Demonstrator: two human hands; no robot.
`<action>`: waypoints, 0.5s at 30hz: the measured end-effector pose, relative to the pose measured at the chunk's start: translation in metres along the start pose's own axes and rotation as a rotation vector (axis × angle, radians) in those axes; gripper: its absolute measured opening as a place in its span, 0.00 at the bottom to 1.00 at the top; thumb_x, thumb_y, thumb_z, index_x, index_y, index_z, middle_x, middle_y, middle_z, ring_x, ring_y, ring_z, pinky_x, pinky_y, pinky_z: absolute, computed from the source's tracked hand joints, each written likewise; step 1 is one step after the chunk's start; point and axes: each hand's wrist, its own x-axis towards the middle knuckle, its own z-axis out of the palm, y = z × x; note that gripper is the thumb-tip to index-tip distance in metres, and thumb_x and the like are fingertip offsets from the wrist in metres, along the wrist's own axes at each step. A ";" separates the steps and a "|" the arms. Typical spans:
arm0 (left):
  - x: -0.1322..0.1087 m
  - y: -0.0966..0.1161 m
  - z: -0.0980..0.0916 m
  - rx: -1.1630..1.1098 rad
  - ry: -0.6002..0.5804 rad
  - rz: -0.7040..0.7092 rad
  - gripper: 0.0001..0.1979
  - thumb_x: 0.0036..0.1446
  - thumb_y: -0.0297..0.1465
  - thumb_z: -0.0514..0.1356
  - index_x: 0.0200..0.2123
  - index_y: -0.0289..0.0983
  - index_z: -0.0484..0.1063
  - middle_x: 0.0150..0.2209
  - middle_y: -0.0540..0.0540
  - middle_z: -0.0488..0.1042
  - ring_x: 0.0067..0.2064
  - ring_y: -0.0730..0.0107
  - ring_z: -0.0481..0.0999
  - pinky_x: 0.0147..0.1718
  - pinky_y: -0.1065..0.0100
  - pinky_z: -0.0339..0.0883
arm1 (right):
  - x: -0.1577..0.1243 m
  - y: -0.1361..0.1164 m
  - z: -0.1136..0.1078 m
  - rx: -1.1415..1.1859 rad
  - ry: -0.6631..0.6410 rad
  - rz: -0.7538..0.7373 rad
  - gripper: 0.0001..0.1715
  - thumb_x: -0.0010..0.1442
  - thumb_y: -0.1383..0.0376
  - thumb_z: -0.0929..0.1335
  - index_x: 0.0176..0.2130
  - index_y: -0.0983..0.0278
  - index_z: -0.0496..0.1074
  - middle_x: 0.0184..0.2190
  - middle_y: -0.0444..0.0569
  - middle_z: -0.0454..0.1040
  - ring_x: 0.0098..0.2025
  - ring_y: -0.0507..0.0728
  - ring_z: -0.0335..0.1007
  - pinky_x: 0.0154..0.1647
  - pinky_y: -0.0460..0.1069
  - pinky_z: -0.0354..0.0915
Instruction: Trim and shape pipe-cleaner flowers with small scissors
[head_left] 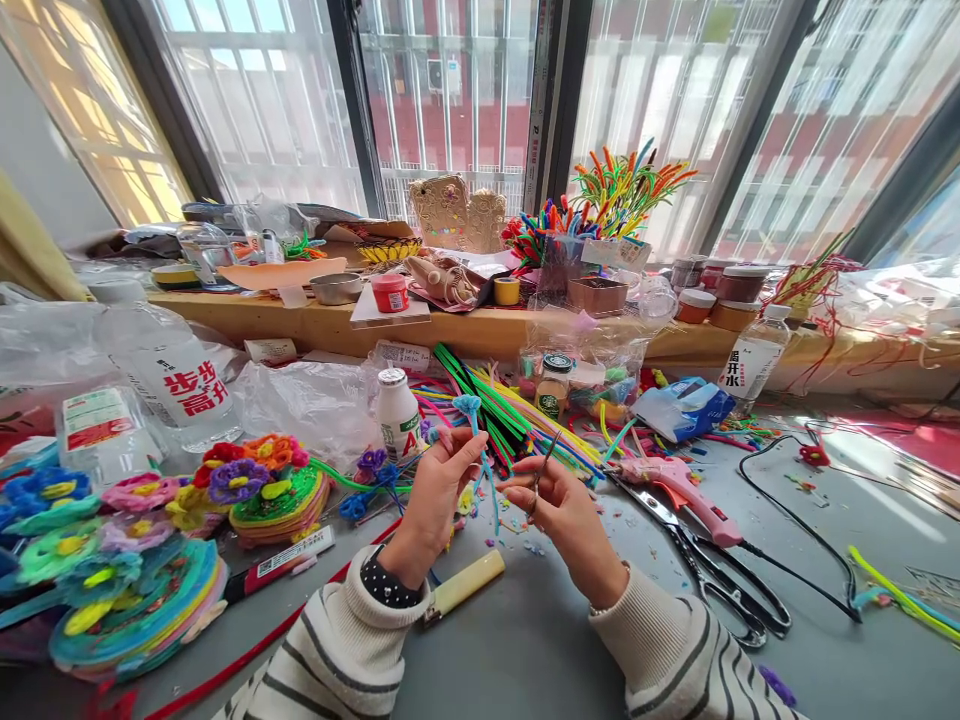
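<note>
Over messy grey table, near middle: pinching blue pipe-cleaner flower upright with left hand, pinching small scissors in right hand just beside its stem, so probably best keeping snips tiny.

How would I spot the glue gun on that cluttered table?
Start at the grey table under the windows, then look just right of the person's right hand. The glue gun lies there beside big black scissors. It is the only pale pink, pistol-shaped tool.
</note>
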 end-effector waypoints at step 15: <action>-0.003 0.002 0.001 -0.096 -0.170 -0.187 0.07 0.41 0.25 0.62 0.28 0.33 0.71 0.26 0.48 0.74 0.29 0.75 0.72 0.30 0.76 0.66 | -0.002 -0.004 0.004 0.226 -0.181 0.148 0.19 0.45 0.64 0.69 0.36 0.66 0.59 0.23 0.44 0.70 0.19 0.45 0.56 0.18 0.41 0.51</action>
